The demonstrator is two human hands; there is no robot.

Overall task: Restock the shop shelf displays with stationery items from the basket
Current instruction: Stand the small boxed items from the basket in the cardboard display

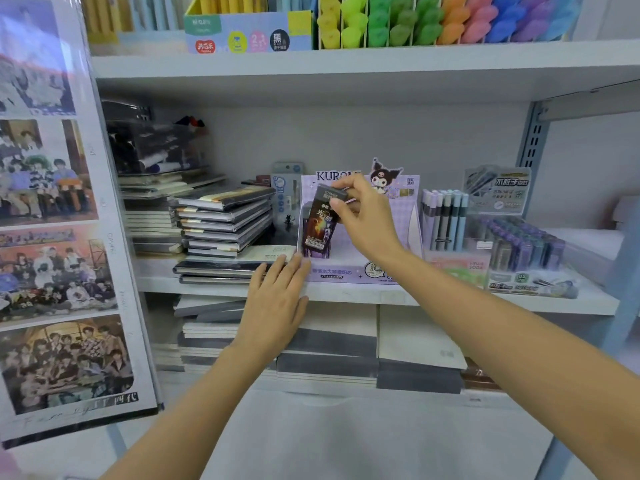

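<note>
My right hand (363, 216) pinches the top of a small dark pack (320, 223) with orange and purple print. The pack stands tilted in the left end of a lilac Kuromi display box (349, 273) on the middle shelf (346, 292). Another dark pack sits just behind it in the box. My left hand (277, 299) lies flat, fingers straight, on the shelf edge, fingertips touching the box's front left corner. No basket is in view.
Stacks of dark notebooks (221, 220) fill the shelf left of the box. To the right stand a pen display (446, 220) and a lead-refill display (523, 244). Coloured highlighters (433, 22) line the upper shelf. A photo poster board (59, 216) leans at the left.
</note>
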